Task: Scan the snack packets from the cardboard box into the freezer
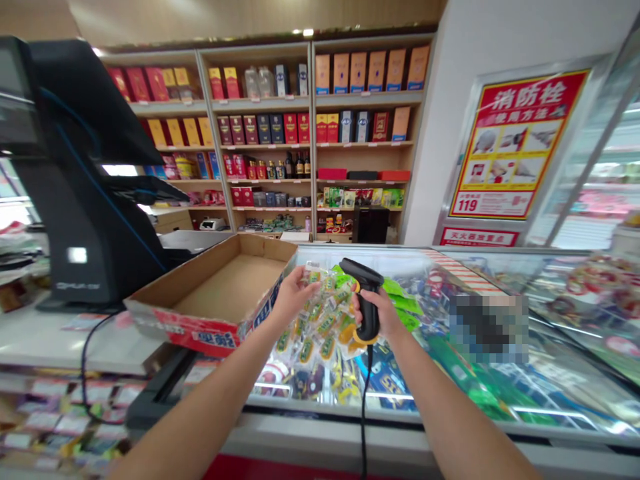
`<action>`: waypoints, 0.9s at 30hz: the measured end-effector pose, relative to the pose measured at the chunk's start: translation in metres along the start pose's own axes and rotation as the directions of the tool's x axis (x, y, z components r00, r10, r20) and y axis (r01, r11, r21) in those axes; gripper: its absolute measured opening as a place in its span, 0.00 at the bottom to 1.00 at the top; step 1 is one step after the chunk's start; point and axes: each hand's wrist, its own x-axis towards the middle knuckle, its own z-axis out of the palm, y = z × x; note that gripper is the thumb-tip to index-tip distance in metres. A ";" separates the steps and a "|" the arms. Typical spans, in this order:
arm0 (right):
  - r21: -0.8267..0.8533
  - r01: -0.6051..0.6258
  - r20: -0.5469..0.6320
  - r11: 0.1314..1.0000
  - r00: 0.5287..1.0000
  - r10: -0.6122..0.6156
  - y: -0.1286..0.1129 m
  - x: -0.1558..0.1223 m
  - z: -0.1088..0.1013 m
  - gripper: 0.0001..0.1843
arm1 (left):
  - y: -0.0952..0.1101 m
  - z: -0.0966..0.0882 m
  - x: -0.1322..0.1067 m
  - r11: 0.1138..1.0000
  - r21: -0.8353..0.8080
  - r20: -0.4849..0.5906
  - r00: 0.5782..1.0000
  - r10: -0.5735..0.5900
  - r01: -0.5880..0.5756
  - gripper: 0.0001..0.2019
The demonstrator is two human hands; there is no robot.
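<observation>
In the head view, my right hand [384, 312] is wrapped round the handle of a black barcode scanner [369, 315] with yellow trim, its head tilted up and to the left. A black cable hangs down from the handle. My left hand [291, 293] pinches the upper left edge of a clear snack packet [324, 327], which shows several small yellow-and-green wrapped pieces. This packet is over the glass top of a chest freezer [320, 415]. Just behind the scanner are bright green packets [404, 303].
An open cardboard box [200, 333] stands at the left, beside a black checkout terminal [85, 187] on a white counter [45, 337]. Frozen goods show through the freezer glass. Behind are shelves [265, 97] of boxed bottles, and a red poster [517, 147] hangs on the right wall.
</observation>
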 end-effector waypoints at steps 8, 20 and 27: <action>-0.181 -0.100 0.102 0.978 0.988 0.120 0.002 -0.006 0.009 0.16 | -0.035 -0.006 0.003 0.978 0.169 -0.099 0.986 0.137 -0.119 0.20; -0.226 -0.103 0.075 0.969 0.990 0.123 0.004 -0.009 0.012 0.14 | -0.036 -0.004 -0.001 0.969 0.223 -0.067 0.990 0.124 -0.107 0.26; -0.236 -0.126 0.115 0.964 0.981 0.157 0.006 -0.006 0.010 0.14 | -0.039 -0.002 -0.003 0.948 0.275 -0.062 0.981 0.185 -0.161 0.25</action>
